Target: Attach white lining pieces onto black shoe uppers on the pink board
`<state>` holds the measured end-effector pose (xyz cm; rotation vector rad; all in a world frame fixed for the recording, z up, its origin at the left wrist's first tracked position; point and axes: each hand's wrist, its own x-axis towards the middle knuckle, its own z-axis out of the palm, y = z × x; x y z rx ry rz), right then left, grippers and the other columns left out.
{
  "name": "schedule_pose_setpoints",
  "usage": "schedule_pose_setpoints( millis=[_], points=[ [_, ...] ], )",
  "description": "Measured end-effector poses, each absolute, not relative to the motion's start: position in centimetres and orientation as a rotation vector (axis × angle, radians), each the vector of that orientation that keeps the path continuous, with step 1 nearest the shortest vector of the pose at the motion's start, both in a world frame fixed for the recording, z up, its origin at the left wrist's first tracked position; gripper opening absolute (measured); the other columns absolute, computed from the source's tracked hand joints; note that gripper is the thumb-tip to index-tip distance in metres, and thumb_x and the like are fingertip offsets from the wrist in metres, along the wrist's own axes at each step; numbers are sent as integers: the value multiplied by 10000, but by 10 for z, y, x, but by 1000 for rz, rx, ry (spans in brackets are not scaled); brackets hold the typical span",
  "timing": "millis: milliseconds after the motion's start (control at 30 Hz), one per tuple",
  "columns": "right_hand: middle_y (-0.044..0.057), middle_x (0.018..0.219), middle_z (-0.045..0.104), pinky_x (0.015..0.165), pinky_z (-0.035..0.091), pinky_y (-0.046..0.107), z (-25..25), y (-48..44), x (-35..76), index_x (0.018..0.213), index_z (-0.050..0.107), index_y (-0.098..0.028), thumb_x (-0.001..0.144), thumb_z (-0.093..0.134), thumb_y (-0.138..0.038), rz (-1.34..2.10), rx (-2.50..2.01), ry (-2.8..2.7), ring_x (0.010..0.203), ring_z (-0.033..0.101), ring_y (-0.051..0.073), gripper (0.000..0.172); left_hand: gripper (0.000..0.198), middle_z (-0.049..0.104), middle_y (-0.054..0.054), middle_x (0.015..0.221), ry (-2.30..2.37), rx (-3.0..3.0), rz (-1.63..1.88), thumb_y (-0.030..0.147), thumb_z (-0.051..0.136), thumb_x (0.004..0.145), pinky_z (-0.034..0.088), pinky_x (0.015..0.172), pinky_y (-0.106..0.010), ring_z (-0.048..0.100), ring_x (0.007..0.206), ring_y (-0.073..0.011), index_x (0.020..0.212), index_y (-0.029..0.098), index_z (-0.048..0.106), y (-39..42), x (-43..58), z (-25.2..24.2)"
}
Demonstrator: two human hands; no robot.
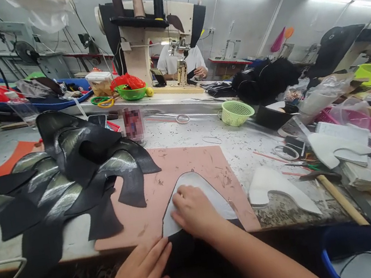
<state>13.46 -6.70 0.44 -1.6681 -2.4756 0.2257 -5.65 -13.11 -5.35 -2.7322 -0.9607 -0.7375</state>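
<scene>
A black-edged shoe upper piece with a pale grey-white face [192, 180] lies at the front of a pink cutting mat [207, 161]. My right hand [196, 211] rests on the pale face with its fingers curled in; whatever they may hold is hidden. At the piece's lower left edge, my left hand [143, 276] lies with its fingers stretched out and close together. A heap of black upper pieces [101, 173] with shiny grey patches covers the left part of the mat. White curved pieces [276, 187] lie to the right of the mat.
A hammer with a wooden handle [341, 197] lies at the right front edge. Behind the mat stand a green basket [236, 113] and a blurred-out cup [133, 124]. Across the table a person [198, 60] sits behind a sewing machine [134, 42]. A blue tub [328, 267] is at lower right.
</scene>
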Motion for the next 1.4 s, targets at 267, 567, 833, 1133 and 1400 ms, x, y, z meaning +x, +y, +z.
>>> schedule_pose_setpoints(
  millis=[267, 567, 833, 1133, 1400],
  points=[
    [-34, 808, 595, 576, 344, 203, 11, -90, 119, 702, 563, -225, 745, 520, -221, 678, -1595, -2415, 743, 549, 108, 61, 383, 595, -91, 1062, -972, -2714, -768, 106, 398, 790, 419, 937, -340, 531, 1039, -212, 1153, 129, 517, -136, -54, -55],
    [-11, 855, 582, 536, 323, 224, 4, -83, 123, 729, 562, -213, 756, 484, -230, 694, -1695, -2334, 741, 542, 119, 84, 287, 639, -75, 966, -942, -2655, -870, 86, 385, 813, 471, 875, -312, 587, 943, -186, 1029, 126, 571, -132, -52, -52],
    [17, 769, 621, 565, 344, 250, 8, -99, 112, 739, 601, -194, 780, 455, -163, 322, -1545, -2549, 714, 563, 139, 155, 214, 651, -98, 918, -829, -2685, -985, 157, 421, 819, 508, 791, -259, 601, 887, -181, 953, 125, 584, -124, -59, -47],
    [-44, 811, 614, 576, 340, 208, 14, -85, 117, 702, 596, -242, 734, 550, -209, 699, -1701, -2361, 759, 567, 113, 65, 253, 658, -69, 912, -812, -2694, -1000, 108, 379, 874, 497, 832, -291, 588, 955, -183, 973, 131, 611, -123, -60, -49],
    [-50, 758, 599, 561, 325, 198, 9, -80, 119, 639, 597, -229, 692, 604, -219, 843, -1715, -2258, 714, 555, 105, 54, 241, 664, -62, 865, -755, -2680, -1087, 76, 415, 855, 512, 832, -313, 593, 961, -183, 986, 124, 611, -126, -62, -56]
  ],
)
